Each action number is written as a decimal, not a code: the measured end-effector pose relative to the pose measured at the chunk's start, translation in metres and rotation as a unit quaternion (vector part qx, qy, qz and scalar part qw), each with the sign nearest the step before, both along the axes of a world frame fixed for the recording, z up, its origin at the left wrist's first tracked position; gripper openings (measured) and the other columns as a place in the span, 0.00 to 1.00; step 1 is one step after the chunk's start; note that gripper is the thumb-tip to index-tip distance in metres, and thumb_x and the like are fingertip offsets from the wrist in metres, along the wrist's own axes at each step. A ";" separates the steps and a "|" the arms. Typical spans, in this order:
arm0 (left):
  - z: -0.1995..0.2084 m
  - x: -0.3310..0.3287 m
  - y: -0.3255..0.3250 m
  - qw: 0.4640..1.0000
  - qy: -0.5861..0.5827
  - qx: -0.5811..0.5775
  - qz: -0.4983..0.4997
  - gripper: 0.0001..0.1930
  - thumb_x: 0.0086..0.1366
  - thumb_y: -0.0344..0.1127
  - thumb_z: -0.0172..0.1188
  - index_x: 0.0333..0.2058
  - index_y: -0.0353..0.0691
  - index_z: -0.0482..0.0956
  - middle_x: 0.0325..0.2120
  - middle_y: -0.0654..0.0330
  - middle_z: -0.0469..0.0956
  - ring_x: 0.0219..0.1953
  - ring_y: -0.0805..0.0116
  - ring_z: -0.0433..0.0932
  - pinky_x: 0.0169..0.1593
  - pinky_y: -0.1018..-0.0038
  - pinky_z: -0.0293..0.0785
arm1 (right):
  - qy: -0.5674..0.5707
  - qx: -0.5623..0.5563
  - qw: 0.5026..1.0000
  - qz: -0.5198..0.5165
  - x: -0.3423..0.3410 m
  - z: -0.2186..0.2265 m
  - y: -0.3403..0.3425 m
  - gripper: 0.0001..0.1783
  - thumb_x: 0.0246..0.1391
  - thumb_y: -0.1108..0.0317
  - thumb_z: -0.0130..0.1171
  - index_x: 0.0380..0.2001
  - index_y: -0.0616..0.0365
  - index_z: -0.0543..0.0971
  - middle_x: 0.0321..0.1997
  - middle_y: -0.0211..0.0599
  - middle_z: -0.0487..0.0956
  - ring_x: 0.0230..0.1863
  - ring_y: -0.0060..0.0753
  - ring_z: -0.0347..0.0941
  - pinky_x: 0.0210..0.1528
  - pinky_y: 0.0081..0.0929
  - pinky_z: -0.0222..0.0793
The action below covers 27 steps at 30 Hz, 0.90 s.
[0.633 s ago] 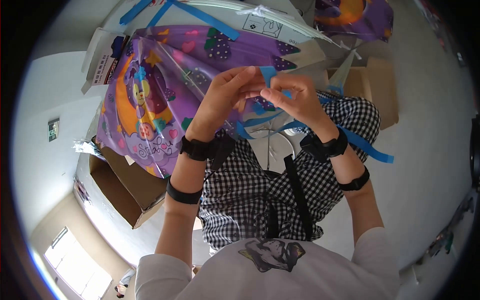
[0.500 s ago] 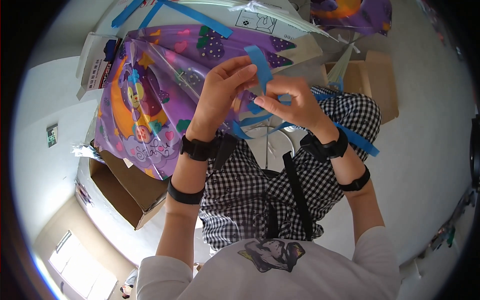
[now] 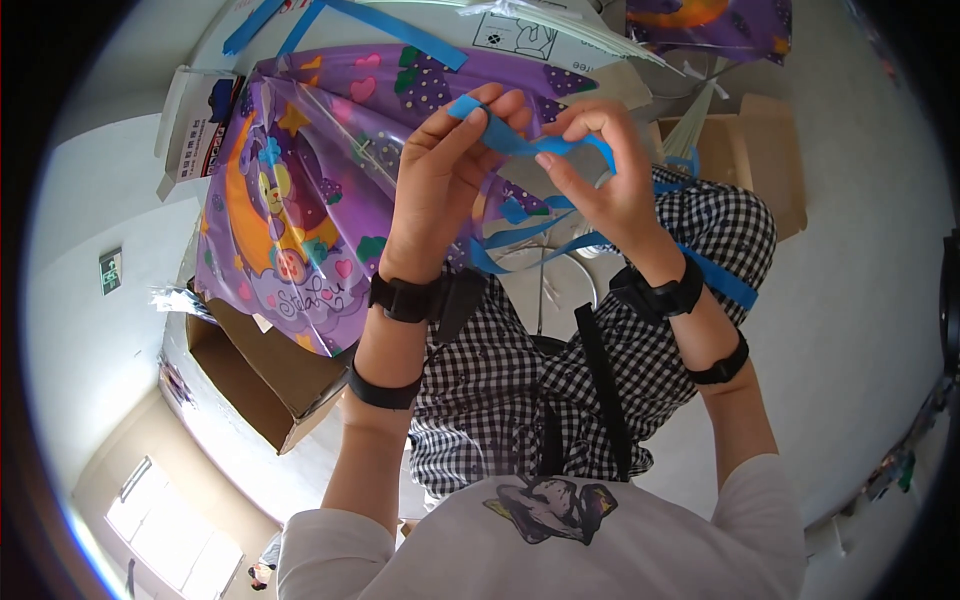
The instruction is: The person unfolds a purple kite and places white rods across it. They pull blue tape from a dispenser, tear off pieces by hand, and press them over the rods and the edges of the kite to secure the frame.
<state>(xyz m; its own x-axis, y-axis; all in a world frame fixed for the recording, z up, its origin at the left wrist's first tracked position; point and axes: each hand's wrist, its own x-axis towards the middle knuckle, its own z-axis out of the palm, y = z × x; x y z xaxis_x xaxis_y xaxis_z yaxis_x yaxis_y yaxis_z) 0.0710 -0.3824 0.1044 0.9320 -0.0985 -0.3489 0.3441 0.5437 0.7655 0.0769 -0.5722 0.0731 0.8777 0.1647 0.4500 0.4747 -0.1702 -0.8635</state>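
Note:
Both hands are raised over my lap with a blue ribbon [image 3: 510, 142] stretched between them. My left hand [image 3: 450, 165] pinches the ribbon's upper end between thumb and fingers. At the ribbon's other side, my right hand [image 3: 612, 175] has thumb and index finger curled loosely round it. More of the ribbon hangs in loops below the hands and trails over my right thigh. Behind and to the left of my left hand spreads a glossy purple plastic sheet [image 3: 290, 215], printed with a cartoon figure, hearts and stars.
An open cardboard box [image 3: 255, 375] stands at lower left, another carton [image 3: 765, 165] at right. Blue strips [image 3: 400, 32] lie across a white printed board [image 3: 515, 35] at the far side. Pale thin sticks [image 3: 690, 125] lean near the right carton. A small box [image 3: 190, 125] stands at far left.
The ribbon's free end stood up between my hands; now it runs sideways from my left hand to my right. My right hand has moved slightly up and right, its fingers more spread.

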 end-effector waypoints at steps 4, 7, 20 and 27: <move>0.000 -0.003 -0.006 0.991 -0.006 -0.137 0.001 0.17 0.72 0.30 0.50 0.56 0.32 0.71 0.54 0.51 0.75 0.56 0.59 0.76 0.60 0.64 0.72 | -0.027 -0.009 1.000 -0.006 -0.002 0.005 0.004 0.21 0.43 0.73 0.71 0.40 0.57 0.72 0.45 0.38 0.75 0.45 0.39 0.73 0.46 0.31 0.71; -0.007 -0.004 -0.010 0.973 -0.026 -0.228 -0.009 0.17 0.72 0.30 0.49 0.57 0.33 0.69 0.57 0.51 0.73 0.59 0.57 0.73 0.62 0.62 0.71 | -0.056 -0.007 0.998 -0.011 -0.004 0.004 0.010 0.27 0.41 0.71 0.73 0.44 0.57 0.71 0.46 0.39 0.76 0.47 0.41 0.74 0.47 0.31 0.72; 0.001 -0.006 -0.022 0.974 -0.059 -0.217 -0.008 0.19 0.72 0.30 0.49 0.60 0.35 0.67 0.58 0.52 0.72 0.61 0.55 0.70 0.62 0.64 0.71 | -0.143 -0.031 0.987 -0.063 -0.006 0.014 0.013 0.28 0.40 0.77 0.72 0.48 0.56 0.74 0.45 0.39 0.76 0.41 0.40 0.76 0.41 0.31 0.75; 0.010 -0.010 -0.035 0.981 -0.050 -0.188 -0.006 0.24 0.68 0.26 0.54 0.62 0.33 0.64 0.58 0.50 0.71 0.61 0.57 0.70 0.62 0.65 0.70 | -0.163 -0.052 0.983 -0.060 0.001 0.013 0.005 0.14 0.47 0.79 0.65 0.39 0.58 0.79 0.37 0.37 0.78 0.36 0.42 0.76 0.35 0.30 0.73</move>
